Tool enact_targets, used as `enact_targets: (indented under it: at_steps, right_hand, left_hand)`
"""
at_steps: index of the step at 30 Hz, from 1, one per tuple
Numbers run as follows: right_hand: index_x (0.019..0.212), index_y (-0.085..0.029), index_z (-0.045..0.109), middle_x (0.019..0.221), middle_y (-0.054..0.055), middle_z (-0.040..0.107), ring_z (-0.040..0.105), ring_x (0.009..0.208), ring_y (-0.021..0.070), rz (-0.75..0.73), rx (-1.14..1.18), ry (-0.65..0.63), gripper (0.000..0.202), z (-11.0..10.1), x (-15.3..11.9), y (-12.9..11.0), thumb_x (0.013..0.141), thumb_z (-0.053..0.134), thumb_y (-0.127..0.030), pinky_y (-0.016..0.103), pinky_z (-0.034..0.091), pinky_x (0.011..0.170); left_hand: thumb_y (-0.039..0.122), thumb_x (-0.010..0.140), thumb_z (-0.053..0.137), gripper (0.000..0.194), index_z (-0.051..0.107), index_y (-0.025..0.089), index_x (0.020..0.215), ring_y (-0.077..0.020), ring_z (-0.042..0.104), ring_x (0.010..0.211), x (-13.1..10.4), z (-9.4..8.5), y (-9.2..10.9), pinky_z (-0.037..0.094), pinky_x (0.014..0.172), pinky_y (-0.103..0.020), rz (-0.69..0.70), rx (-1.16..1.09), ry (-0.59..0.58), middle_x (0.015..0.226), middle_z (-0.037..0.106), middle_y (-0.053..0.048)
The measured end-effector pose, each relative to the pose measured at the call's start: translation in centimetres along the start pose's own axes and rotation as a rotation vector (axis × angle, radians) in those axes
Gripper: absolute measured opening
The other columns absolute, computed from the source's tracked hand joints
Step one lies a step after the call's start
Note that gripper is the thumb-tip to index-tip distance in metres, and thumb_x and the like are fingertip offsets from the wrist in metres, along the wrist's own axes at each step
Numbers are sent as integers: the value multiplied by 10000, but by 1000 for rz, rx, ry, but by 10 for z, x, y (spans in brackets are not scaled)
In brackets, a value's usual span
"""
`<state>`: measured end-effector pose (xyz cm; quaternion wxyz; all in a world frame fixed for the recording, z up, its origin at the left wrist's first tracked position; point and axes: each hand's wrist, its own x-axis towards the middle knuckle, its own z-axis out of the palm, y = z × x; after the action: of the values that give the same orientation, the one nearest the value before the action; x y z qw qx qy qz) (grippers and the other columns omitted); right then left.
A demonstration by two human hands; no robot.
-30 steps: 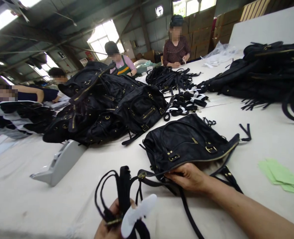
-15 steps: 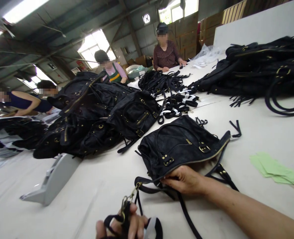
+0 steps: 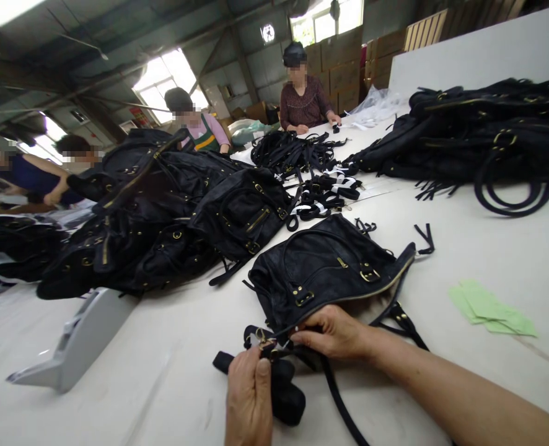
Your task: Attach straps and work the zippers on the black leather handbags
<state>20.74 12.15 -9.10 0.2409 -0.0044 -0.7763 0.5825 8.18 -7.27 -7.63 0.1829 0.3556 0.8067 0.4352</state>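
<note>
The left hand [image 3: 249, 393] held a folded black strap [image 3: 289, 396] just beside the near corner of a black bag [image 3: 318, 263] pinched by the right hand [image 3: 331, 331].
The left fingertips were closed by a brass-coloured clasp [image 3: 263, 337]; whether it touched the bag could not be told. The right hand, the nearer one, had the bag's open edge between thumb and fingers. From there the bag lay beyond, its long axis slanting away to the right. A grey plastic holder [image 3: 91, 341] stood left of the grip, green paper slips [image 3: 491, 310] lay right, and piled bags [image 3: 163, 210] and loose straps [image 3: 297, 152] beyond. No brand, label or writing was readable.
</note>
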Motion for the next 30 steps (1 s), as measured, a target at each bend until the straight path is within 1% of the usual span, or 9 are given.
enact_targets:
  at_steps: [3, 5, 8, 10, 13, 16, 19, 24, 30]
  right_hand:
    - [716, -120, 647, 668, 15, 623, 563, 637, 111, -17, 18, 14, 275, 1, 0, 1, 927, 558, -273, 188, 413, 621]
    - [718, -120, 646, 681, 18, 634, 572, 647, 114, -31, 39, 19, 267, 2, 0, 2, 924, 559, -265, 189, 423, 632]
    - [706, -121, 640, 673, 15, 633, 570, 635, 111, -31, 44, 29, 268, 4, 0, 5, 921, 564, -262, 186, 423, 623]
    - [703, -122, 642, 665, 14, 631, 570, 627, 111, -26, 34, 41, 270, 5, 0, 6, 920, 571, -266, 184, 419, 613]
    - [718, -120, 653, 682, 17, 641, 584, 641, 113, -28, 21, 59, 252, 5, 1, 7, 917, 582, -258, 181, 423, 625]
    - [739, -117, 667, 712, 27, 654, 602, 668, 121, -24, 4, 57, 246, 4, 1, 7, 920, 579, -260, 182, 433, 649]
    - [746, -115, 675, 712, 30, 658, 605, 667, 121, -31, -21, 52, 248, 6, 0, 7, 919, 576, -262, 180, 431, 644]
    - [769, -121, 694, 694, 25, 661, 599, 635, 112, -31, -100, 73, 226, 8, -3, 9, 912, 572, -248, 173, 408, 600]
    - [769, -145, 712, 689, 35, 671, 613, 613, 136, 27, -206, -22, 308, 10, -8, 18, 941, 516, -308, 196, 430, 585]
  left_hand:
    - [494, 931, 456, 357, 674, 235, 1043, -291, 527, 1081, 4, 26, -12, 365, 1006, -431, 75, 42, 66, 1068, 647, -103]
    - [450, 943, 460, 302, 670, 241, 999, -270, 548, 1008, 3, 34, -15, 399, 944, -399, 112, 60, 80, 1001, 647, -86]
    - [375, 962, 457, 246, 650, 235, 1023, -232, 575, 965, 2, 36, -16, 440, 895, -356, 190, 129, 84, 983, 654, -64]
    - [322, 969, 460, 224, 635, 225, 1071, -203, 595, 967, 4, 37, -17, 468, 878, -321, 301, 220, 102, 1013, 662, -53]
    - [254, 970, 471, 218, 619, 190, 1116, -164, 610, 967, 7, 41, -17, 494, 861, -264, 509, 338, 172, 1033, 654, -52]
    - [228, 969, 481, 213, 619, 159, 1116, -135, 610, 960, 9, 44, -14, 492, 882, -221, 605, 383, 222, 1017, 635, -54]
    - [229, 970, 486, 209, 620, 153, 1111, -123, 608, 961, 7, 44, -9, 491, 896, -200, 604, 390, 238, 1002, 628, -52]
    - [222, 957, 512, 200, 614, 162, 1119, -130, 618, 969, 4, 45, -6, 504, 902, -213, 607, 378, 239, 1016, 637, -52]
    - [212, 930, 542, 208, 612, 228, 1126, -151, 639, 943, 1, 45, -1, 543, 857, -265, 489, 252, 258, 995, 665, -30]
